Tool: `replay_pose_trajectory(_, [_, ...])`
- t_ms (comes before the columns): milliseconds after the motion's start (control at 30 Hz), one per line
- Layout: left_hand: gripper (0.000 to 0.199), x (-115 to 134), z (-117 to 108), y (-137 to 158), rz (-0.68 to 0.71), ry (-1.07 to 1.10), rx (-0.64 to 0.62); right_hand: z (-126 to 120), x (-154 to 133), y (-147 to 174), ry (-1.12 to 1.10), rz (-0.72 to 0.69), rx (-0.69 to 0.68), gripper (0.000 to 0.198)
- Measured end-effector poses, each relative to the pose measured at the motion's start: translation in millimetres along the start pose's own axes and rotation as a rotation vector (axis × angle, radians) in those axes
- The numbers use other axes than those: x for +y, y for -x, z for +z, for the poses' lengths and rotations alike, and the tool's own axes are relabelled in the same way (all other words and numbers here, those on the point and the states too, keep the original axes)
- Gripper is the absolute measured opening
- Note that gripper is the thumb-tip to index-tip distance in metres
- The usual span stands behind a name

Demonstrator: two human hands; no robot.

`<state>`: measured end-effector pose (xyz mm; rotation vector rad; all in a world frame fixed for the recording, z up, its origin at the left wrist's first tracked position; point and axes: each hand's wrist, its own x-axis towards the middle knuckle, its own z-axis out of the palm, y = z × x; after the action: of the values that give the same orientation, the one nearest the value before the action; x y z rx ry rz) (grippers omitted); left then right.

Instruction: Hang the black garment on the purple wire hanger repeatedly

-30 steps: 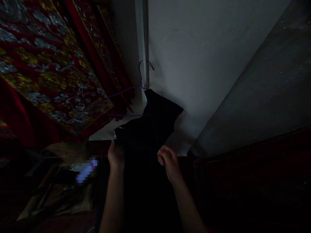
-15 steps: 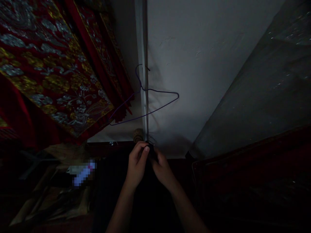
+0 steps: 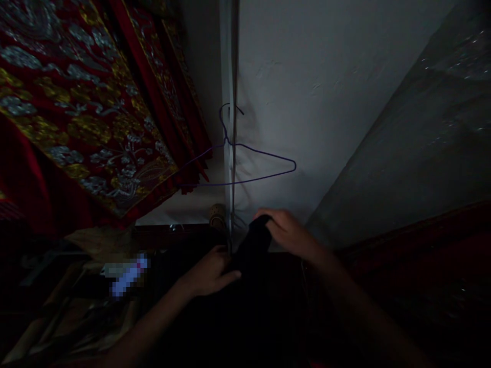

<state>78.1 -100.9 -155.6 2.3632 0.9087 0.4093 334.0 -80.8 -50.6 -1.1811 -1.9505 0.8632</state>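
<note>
Black cloth, probably part of a garment, stretches between my hands and merges with the darkness below. My right hand is closed on its upper edge, fingers folded over the fabric. Lower and to the left, my left hand has the cloth between its fingers and thumb, the thumb lying along the front; some fingertips are lost in the dark. Above both hands, a purple wire hanger hangs bare by its hook at a pale upright post. Neither hand touches the hanger.
Red cloth with gold and silver embroidery hangs at the left, overlapping the hanger's left end. A pale wall stands behind. Clear plastic sheeting slants down at the right. Wooden framing and a blurred-out packet are lower left.
My hands, close together before, have spread apart with the black cloth: the right went up and right, the left down. The hanger has swung, its right end lower.
</note>
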Motion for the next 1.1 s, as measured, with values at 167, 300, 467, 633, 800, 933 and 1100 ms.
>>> replay_pose_trajectory(167, [0.036,-7,-44,14,-0.15,-0.148,0.109,-28,16,-38,0.153,-0.275,0.421,0.041])
replay_pose_trajectory(300, [0.034,4,-61,24,-0.168,-0.013,0.194,-20,23,-71,-0.126,-0.199,0.491,0.037])
replay_pose_trajectory(467, [0.031,15,-57,29,-0.167,0.063,0.12,-4,5,-78,-0.702,-0.101,0.185,0.02])
replay_pose_trajectory(633, [0.021,8,-50,38,-0.157,0.003,0.089,-10,-19,-50,-0.279,-0.527,0.013,0.018])
replay_pose_trajectory(800, [0.028,15,-53,50,-0.179,0.104,0.137,-16,-16,-43,-0.088,-0.51,0.235,0.023])
replay_pose_trajectory(933, [0.029,20,-59,51,-0.187,0.095,0.127,-14,-6,-41,-0.334,-0.287,0.162,0.025])
replay_pose_trajectory(1100, [0.027,9,-62,48,-0.221,-0.001,-0.011,-14,-5,-24,-0.545,-0.008,0.006,0.04])
